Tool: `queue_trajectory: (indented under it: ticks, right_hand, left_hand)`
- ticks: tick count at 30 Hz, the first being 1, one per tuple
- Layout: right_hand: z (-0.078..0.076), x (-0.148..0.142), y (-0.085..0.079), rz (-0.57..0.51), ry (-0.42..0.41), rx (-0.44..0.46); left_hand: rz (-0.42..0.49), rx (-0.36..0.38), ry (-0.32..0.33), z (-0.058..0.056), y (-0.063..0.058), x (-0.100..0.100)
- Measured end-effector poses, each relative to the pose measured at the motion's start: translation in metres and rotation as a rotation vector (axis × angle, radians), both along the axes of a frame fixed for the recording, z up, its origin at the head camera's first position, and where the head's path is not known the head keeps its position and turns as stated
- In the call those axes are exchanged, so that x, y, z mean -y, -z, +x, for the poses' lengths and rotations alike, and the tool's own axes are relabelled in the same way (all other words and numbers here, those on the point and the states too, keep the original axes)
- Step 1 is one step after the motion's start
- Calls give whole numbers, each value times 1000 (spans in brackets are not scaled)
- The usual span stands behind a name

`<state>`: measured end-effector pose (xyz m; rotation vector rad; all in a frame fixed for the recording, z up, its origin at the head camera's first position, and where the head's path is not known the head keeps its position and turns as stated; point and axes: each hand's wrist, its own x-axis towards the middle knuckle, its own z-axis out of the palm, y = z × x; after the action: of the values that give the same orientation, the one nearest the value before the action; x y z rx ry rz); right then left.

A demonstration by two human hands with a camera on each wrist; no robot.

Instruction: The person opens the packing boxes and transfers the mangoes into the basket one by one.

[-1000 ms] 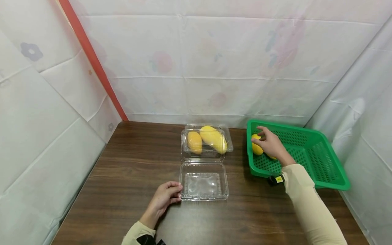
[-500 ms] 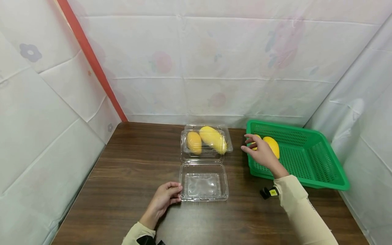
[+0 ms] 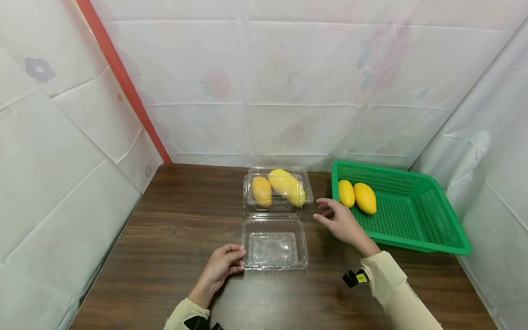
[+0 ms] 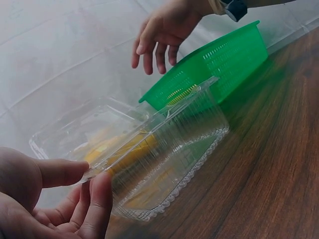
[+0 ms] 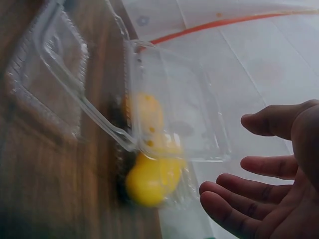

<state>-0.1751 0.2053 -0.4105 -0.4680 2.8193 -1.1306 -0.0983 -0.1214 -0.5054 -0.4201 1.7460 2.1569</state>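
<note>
My left hand pinches the left front edge of a clear plastic clamshell box, thumb above and fingers below the rim in the left wrist view. The box lies open on the table, nothing in its base, its lid raised at the back. Just left of the green basket hangs my right hand, fingers spread and holding nothing. Two yellow mangoes lie in that basket's left end. Behind the raised lid, several yellow mangoes show through the clear plastic, in a second clear box.
The green slotted basket stands at the right of the wooden table. White patterned sheeting closes off the back and both sides. A red strip runs down the back left corner.
My right hand has come out of the basket, moving left and toward me, with nothing in it. The mangoes in the basket are now uncovered. My left hand has stayed on the box.
</note>
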Motion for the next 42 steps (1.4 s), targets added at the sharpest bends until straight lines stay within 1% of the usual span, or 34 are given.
queue_trajectory:
  ticks: [4, 8, 12, 16, 19, 25, 30, 34, 39, 42]
  right_hand:
    - [6, 6, 10, 15, -3, 13]
    - [15, 11, 21, 14, -8, 48]
    - [25, 16, 32, 0, 7, 92]
    - [32, 21, 44, -10, 31, 113]
    - [36, 23, 53, -15, 56, 121]
    - [42, 25, 67, -14, 102, 157]
    - [44, 25, 72, -28, 84, 171]
    - [45, 26, 75, -92, 79, 176]
    - [46, 29, 79, -239, 95, 247]
    - [47, 31, 80, -307, 97, 274]
  left_hand:
    - [1, 0, 3, 0, 0, 0]
    - [8, 0, 8, -1, 1, -1]
    - [12, 2, 16, -2, 1, 0]
    - [5, 3, 13, -1, 1, 0]
    - [2, 4, 10, -1, 1, -1]
    - [-2, 2, 9, -1, 1, -2]
    - [-1, -3, 15, -1, 1, -2]
    - [0, -2, 15, -2, 0, -2]
    - [4, 5, 4, -1, 0, -1]
    - [3, 4, 4, 0, -1, 0]
